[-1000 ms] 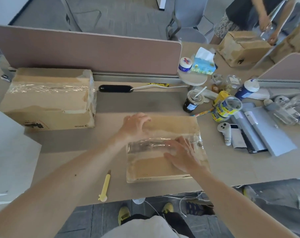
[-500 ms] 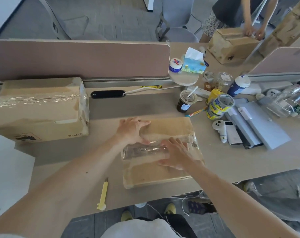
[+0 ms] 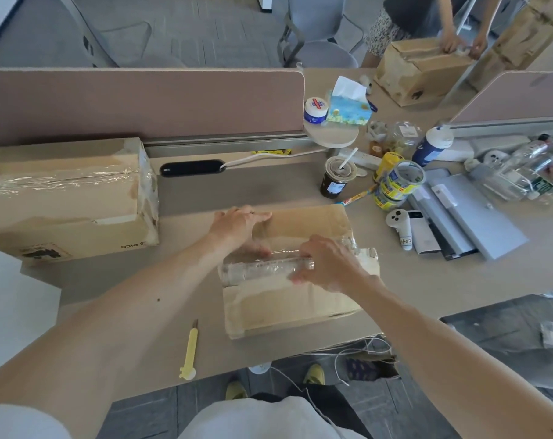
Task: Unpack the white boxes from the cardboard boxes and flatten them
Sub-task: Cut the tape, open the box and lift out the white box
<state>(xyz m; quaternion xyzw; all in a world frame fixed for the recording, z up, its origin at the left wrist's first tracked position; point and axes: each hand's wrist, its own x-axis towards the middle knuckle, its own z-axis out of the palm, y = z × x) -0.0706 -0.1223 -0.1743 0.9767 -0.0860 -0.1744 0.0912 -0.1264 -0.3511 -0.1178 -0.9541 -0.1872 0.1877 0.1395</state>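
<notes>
Fingers (image 3: 301,275) of the right hand (image 3: 332,264), flat before, are curled on the cardboard box's (image 3: 284,308) tape (image 3: 259,269), the left hand (image 3: 237,224) laid flat; unsealing is begun.

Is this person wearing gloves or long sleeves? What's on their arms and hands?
No gloves: the left hand, the right hand and both forearms are bare. No watch or bracelet shows at either wrist. A pale short sleeve shows at the left shoulder.
</notes>
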